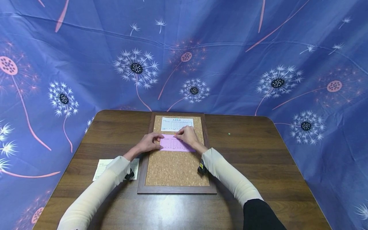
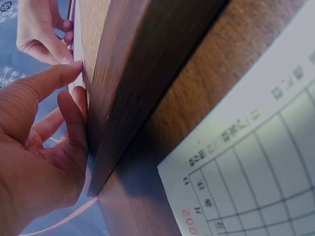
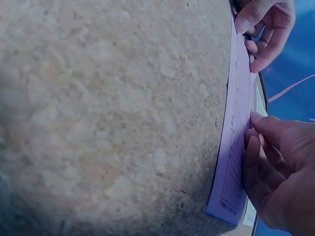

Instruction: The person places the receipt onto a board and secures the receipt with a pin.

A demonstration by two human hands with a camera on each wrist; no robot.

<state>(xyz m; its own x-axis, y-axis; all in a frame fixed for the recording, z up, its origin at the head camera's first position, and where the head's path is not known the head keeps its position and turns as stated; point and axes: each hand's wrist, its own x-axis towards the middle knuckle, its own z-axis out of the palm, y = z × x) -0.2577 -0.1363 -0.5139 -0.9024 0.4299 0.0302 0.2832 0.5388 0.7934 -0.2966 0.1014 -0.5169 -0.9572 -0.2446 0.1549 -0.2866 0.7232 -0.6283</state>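
I am at a dark wood-grain table [image 1: 247,150], walled in on three sides by a blue cloth [image 1: 230,48] printed with dandelion heads. A framed cork board [image 1: 175,166] lies flat in front of me, with a white printed form [image 1: 176,123] at its far end.

The pink slip [image 1: 175,144] lies on the cork just below that form. My left hand [image 1: 149,142] pinches its left edge and my right hand [image 1: 188,135] presses down on its upper right part with curled fingers. My right hand covers part of the slip, and its print is too small to read from the head view.

Beside the board, a second white form [image 1: 104,166] is partly hidden under my left sleeve (the left wrist view shows its ruled boxes [image 2: 256,162] close up, blurred, next to the board's wooden frame [image 2: 133,83]). The right wrist view alone shows the slip [image 3: 235,142] lying flush on the cork grain, with my fingertips [image 3: 256,147] on it.
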